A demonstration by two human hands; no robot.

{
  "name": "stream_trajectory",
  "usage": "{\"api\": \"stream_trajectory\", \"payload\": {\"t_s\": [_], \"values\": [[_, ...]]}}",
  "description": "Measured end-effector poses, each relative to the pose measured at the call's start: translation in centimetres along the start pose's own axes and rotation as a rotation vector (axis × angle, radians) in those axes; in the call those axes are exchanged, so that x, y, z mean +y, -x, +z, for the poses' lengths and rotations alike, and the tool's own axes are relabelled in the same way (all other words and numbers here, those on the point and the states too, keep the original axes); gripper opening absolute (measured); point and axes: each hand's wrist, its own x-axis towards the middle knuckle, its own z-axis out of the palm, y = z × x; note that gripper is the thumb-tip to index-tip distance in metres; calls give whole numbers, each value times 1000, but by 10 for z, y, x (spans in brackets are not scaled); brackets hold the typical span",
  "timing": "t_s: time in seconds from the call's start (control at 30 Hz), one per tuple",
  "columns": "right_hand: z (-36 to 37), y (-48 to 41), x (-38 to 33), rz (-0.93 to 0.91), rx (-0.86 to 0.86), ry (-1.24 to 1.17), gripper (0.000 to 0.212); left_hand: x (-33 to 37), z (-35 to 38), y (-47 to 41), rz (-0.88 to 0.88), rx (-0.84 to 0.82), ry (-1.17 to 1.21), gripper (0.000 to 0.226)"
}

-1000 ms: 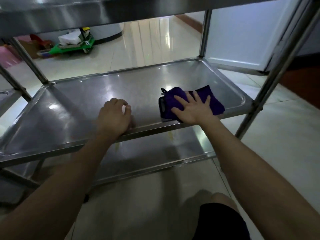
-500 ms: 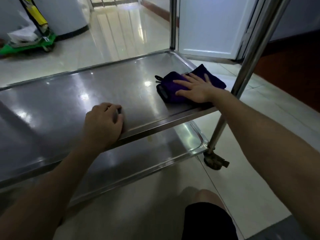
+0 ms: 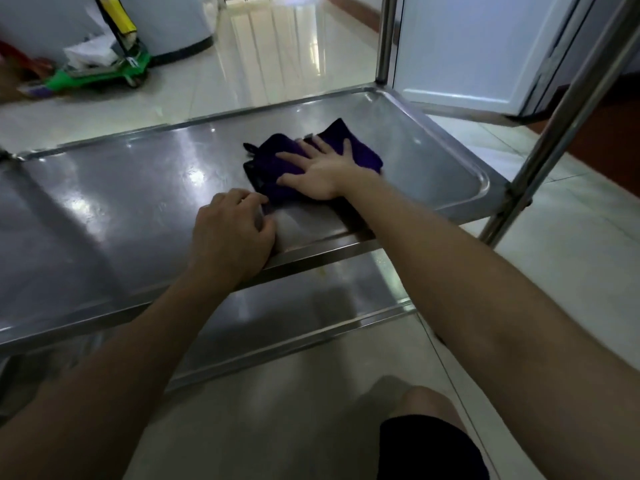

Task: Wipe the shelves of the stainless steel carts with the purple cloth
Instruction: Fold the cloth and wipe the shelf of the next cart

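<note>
A folded purple cloth (image 3: 273,157) lies on the middle shelf (image 3: 114,199) of the stainless steel cart, right of centre. My right hand (image 3: 322,171) presses flat on the cloth with fingers spread. My left hand (image 3: 232,237) rests on the shelf's front rim, fingers curled over the edge, just in front of the cloth's near corner. A lower shelf (image 3: 311,306) shows beneath.
Steel cart posts stand at the far right corner (image 3: 386,39) and near right corner (image 3: 554,116). A white door (image 3: 478,46) hangs open behind the cart. A green dolly (image 3: 100,72) with cleaning gear sits on the glossy tile floor at back left. My knee (image 3: 422,410) is below.
My right hand has slid the cloth leftward and away from the shelf's right end. The cloth's near corner now lies close to my left hand. The camera has shifted.
</note>
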Motion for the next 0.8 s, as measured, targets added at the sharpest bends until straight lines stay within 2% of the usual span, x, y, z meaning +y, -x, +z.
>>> {"api": "stream_trajectory", "payload": {"t_s": [0.2,0.3,0.37,0.5,0.63,0.7,0.8], "values": [[11,103,33,-87,-30,-32,63,3,-5,0,-22,-6,0,59],[7,141,75,-18,-31,-40,64,1,-5,-1,-1,-14,1,58],[1,147,110,99,-13,-19,69,3,-5,-1,11,-19,8,54],[-16,110,159,295,20,17,89,9,-4,-3,17,-6,10,52],[-29,41,160,319,54,11,104,11,2,-11,30,8,-9,54],[-30,17,153,323,57,13,104,9,7,-17,27,23,-16,54],[-28,10,141,301,57,-30,92,4,12,-25,6,31,-26,57]]}}
